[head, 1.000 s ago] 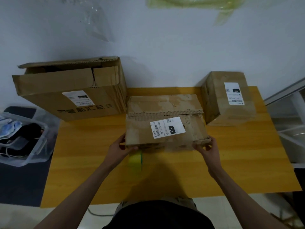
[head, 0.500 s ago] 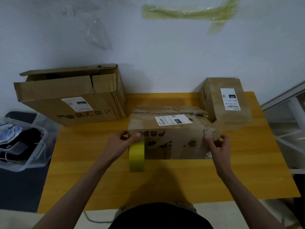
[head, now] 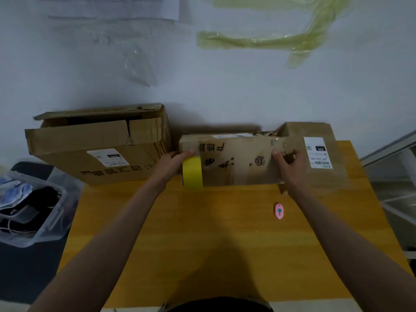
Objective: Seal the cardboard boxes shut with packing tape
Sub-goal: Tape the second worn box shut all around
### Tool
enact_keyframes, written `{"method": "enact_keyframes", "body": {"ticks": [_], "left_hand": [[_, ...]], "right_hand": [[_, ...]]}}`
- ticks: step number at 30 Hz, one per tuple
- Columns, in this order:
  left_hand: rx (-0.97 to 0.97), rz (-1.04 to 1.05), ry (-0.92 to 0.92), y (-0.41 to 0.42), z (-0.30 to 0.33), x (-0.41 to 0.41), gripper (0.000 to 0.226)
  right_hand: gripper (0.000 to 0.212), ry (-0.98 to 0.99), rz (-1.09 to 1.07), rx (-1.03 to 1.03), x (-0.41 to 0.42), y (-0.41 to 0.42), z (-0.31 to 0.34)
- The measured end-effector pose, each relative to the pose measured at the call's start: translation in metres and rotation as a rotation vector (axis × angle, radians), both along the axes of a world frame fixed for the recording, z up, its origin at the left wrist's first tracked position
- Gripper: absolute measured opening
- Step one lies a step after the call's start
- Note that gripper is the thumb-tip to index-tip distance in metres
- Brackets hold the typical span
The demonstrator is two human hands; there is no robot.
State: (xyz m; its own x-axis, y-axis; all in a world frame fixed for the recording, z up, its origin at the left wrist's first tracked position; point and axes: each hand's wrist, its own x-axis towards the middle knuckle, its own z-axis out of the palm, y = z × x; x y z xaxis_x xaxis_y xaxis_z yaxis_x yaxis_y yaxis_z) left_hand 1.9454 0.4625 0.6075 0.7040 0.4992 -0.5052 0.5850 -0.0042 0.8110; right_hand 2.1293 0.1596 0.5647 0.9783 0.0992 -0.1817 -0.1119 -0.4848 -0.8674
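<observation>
Boxes: three cardboard boxes, all on or at the yellow table.
Middle box: the middle box stands at the table's far edge by the wall, printed side toward the person, black characters upside down on it.
Large box: the large box sits left of the middle box, just beside it, overhanging the table's left edge; its top flaps are loose and gape a little, and it carries one white label.
Small box: the small box is right of the middle box and partly behind the right hand; one white label with a barcode faces the person.
Tape: one yellow tape roll, on edge against the middle box's near left corner.
Left hand: the left hand grips the tape roll, thumb lying along the middle box's upper left edge.
Right hand: the right hand has its fingers curled and pinching at the middle box's right end; what exactly they pinch is too blurred to tell.
Cutter: one small pink cutter lies flat on the table, nearer the person than the middle box and below its right end, apart from both hands.
Bin: one clear plastic bin of dark odds and ends stands off the table, well left of the middle box.
Wall: crumpled greenish tape strips stuck to the wall high above the middle box.
</observation>
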Motion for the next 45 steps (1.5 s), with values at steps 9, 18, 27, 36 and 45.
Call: {"method": "enact_keyframes", "body": {"ticks": [9,18,27,36,45], "left_hand": [[-0.095,0.079,-0.092,0.024,0.013,0.046,0.093],[0.094,0.109,-0.179,-0.001,0.015,0.053,0.099],[0.477,0.155,-0.306,-0.01,0.013,0.066,0.016],[0.145,0.075,-0.439,-0.005,-0.001,0.075,0.052],[0.157,0.107,-0.45,0.008,0.0,0.076,0.043]], "right_hand": [[0.075,-0.196,0.016,-0.155,0.039,0.046,0.031],[0.103,-0.562,0.803,-0.656,0.05,0.107,0.023],[0.134,-0.567,1.081,-0.753,0.048,0.19,0.027],[0.141,-0.621,1.21,-0.509,0.071,0.205,0.024],[0.14,-0.672,1.181,-0.46,0.074,0.215,0.021]]}}
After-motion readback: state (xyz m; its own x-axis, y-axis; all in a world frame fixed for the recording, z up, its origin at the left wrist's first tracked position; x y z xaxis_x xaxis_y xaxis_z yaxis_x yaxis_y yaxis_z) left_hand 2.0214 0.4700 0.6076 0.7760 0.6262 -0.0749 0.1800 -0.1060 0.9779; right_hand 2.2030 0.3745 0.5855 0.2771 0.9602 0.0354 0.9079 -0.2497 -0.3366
